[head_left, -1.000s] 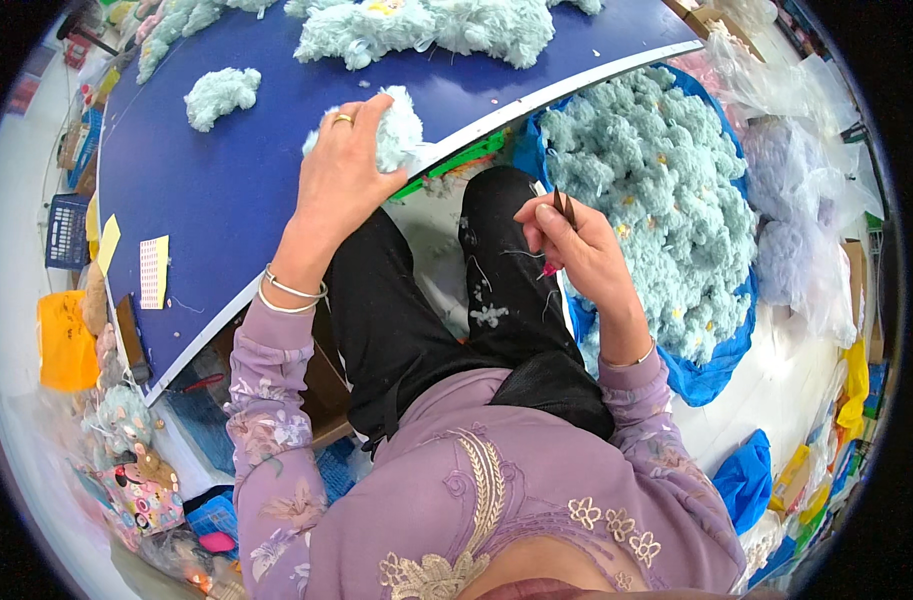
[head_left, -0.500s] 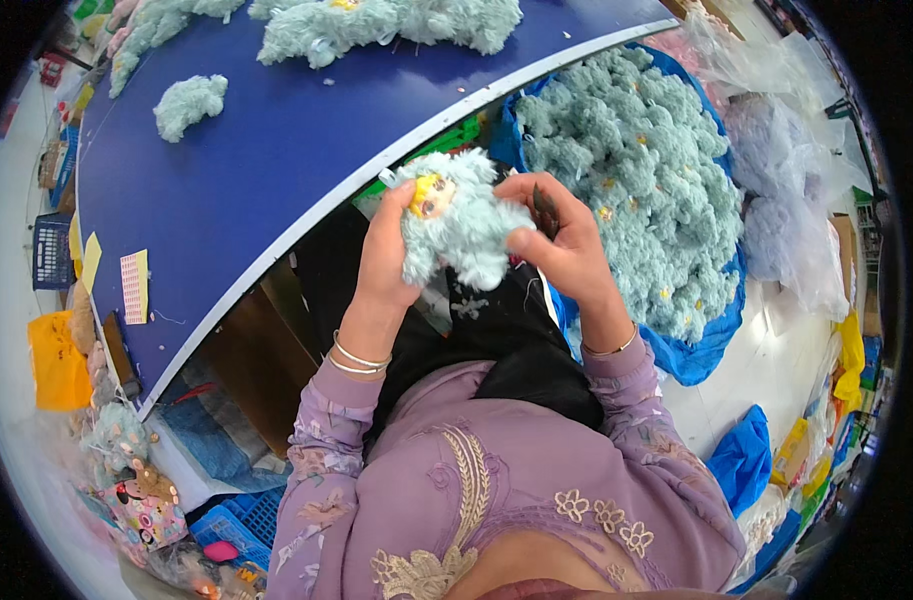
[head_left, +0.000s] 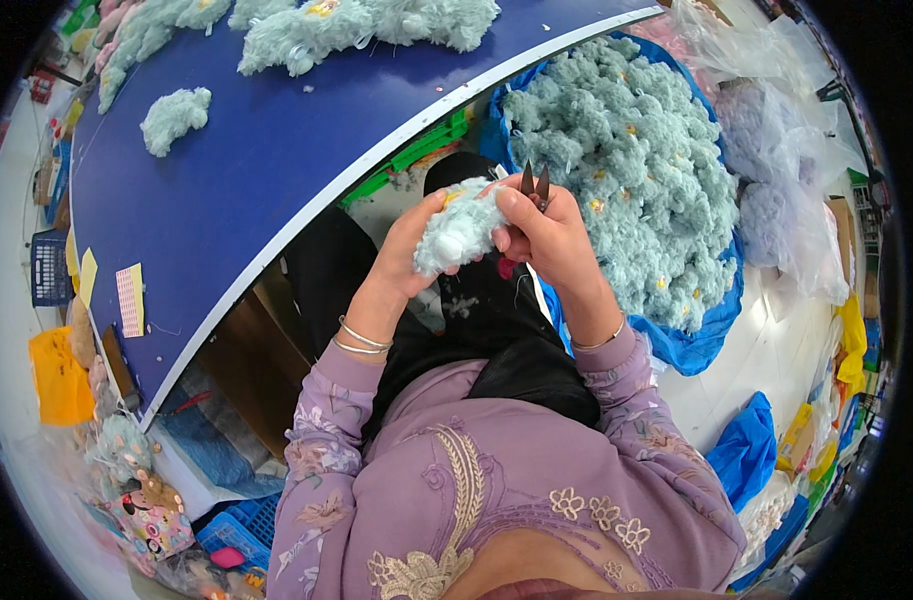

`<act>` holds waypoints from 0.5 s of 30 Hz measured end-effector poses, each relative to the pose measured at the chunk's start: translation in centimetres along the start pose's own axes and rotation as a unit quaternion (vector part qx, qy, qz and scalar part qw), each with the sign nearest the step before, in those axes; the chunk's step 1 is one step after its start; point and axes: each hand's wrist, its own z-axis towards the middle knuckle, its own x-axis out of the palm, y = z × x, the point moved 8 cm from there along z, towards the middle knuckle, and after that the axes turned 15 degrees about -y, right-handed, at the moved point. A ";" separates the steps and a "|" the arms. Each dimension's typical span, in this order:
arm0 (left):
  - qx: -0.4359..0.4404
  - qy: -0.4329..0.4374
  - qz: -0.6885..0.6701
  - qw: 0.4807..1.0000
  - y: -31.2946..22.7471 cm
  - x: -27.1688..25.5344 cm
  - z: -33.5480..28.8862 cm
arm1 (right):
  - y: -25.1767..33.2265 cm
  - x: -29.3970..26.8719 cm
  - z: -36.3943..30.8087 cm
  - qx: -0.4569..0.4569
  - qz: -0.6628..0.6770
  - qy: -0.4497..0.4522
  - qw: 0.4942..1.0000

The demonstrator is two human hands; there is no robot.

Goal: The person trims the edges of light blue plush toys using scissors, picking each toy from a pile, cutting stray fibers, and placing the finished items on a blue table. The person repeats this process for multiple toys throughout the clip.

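A fluffy pale blue-green plush toy (head_left: 458, 226) is held above my lap, turned so that only a bit of its yellow part shows near the top. My left hand (head_left: 400, 258) is closed around its left side. Dark thread snips (head_left: 536, 186) sit in my right hand (head_left: 556, 240), their two pointed blades sticking up, spread apart, past the fingers. The thumb and fingertips of that same hand are at the toy's right side, touching its fur. What these fingertips pinch is too small to make out.
A blue table (head_left: 266, 130) with a pale edge curves along the left, bearing several furry pieces (head_left: 176, 120) and a label sheet (head_left: 130, 300). A large blue bag (head_left: 691, 355) on my right is heaped with similar plush toys (head_left: 616, 170). Clear plastic bags (head_left: 776, 190) stand beyond it.
The toy has been turned, so its face no longer shows toward me. My right hand has closed in on it, and the snips' blades now point up, visibly apart.
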 end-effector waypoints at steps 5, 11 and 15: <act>-0.007 -0.002 0.030 1.000 0.4 0.0 0.4 | 0.1 -1.0 0.5 0.017 0.008 -0.032 0.999; 0.064 -0.088 0.095 0.989 -2.0 -0.6 -0.1 | 8.7 -10.7 0.2 -0.295 -0.223 -0.356 0.858; 0.090 -0.097 0.105 0.986 -3.0 -0.4 -0.1 | 11.6 -11.1 0.7 -0.336 -0.170 -0.375 0.847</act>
